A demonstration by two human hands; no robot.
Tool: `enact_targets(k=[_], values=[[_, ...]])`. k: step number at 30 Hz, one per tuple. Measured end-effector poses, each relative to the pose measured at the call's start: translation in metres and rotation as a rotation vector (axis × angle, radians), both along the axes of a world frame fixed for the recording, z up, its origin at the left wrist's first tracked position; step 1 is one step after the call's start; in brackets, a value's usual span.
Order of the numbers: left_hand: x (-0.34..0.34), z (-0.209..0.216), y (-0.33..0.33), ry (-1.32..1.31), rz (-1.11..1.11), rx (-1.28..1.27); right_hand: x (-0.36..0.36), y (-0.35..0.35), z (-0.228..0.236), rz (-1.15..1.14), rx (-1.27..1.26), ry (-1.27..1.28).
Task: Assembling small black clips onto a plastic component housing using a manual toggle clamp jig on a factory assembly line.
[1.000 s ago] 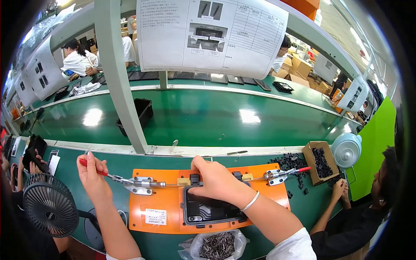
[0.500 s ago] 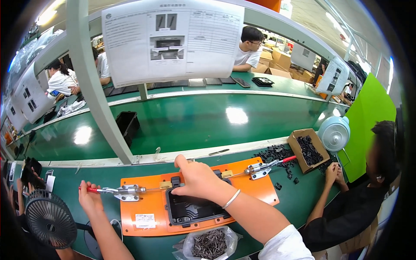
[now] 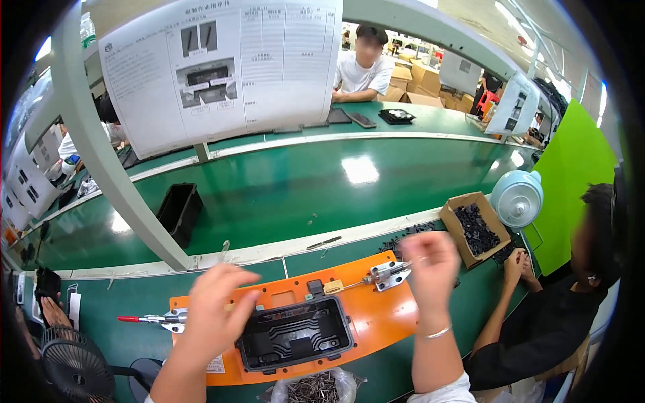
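Observation:
A black plastic housing (image 3: 295,336), open-topped with ribs inside, lies on an orange fixture plate (image 3: 383,316). My left hand (image 3: 218,302) hovers over the plate's left part, thumb and fingers apart, holding nothing. Beyond it, the left toggle clamp (image 3: 176,318) shows its red handle pointing outward, free of my hand. My right hand (image 3: 431,269), somewhat blurred, has its fingers curled at the handle of the right toggle clamp (image 3: 388,275); that red grip is hidden. The right clamp's rod reaches a brass-coloured block (image 3: 333,287) beside the housing.
A bag of screws (image 3: 312,388) sits at the near edge. A cardboard box of small black parts (image 3: 443,211) stands right, near a light-blue fan (image 3: 517,199). A black bin (image 3: 180,215) lies farther back; a dark fan (image 3: 77,363) is left. A co-worker's hands (image 3: 517,265) are at right.
My left hand has left the left clamp's handle and moved right over the plate. My right hand has moved from the housing to the right clamp. The view has shifted.

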State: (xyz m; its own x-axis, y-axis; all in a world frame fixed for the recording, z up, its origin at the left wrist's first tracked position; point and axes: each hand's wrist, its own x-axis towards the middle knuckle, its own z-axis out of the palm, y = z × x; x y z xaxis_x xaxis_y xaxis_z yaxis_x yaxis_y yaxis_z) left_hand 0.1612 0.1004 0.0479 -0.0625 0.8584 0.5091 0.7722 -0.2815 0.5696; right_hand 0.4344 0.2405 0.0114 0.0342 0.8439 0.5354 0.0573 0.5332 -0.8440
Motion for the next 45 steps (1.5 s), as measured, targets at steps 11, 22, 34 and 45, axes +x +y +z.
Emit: enact_targets(k=[11,22,34,45], values=[[0.031,-0.016,0.085,0.124,-0.363,-0.594,0.126,0.079,-0.069,-0.086,-0.782,1.13],[0.038,-0.023,0.089,0.189,-0.28,-0.678,0.102,0.083,-0.032,0.609,-0.243,0.898],[0.04,-0.029,0.09,0.04,-0.253,-0.636,0.07,0.083,-0.007,0.826,-0.204,0.637],[0.037,-0.031,0.094,0.059,-0.294,-0.612,0.062,0.076,0.0,0.68,-0.291,0.66]])
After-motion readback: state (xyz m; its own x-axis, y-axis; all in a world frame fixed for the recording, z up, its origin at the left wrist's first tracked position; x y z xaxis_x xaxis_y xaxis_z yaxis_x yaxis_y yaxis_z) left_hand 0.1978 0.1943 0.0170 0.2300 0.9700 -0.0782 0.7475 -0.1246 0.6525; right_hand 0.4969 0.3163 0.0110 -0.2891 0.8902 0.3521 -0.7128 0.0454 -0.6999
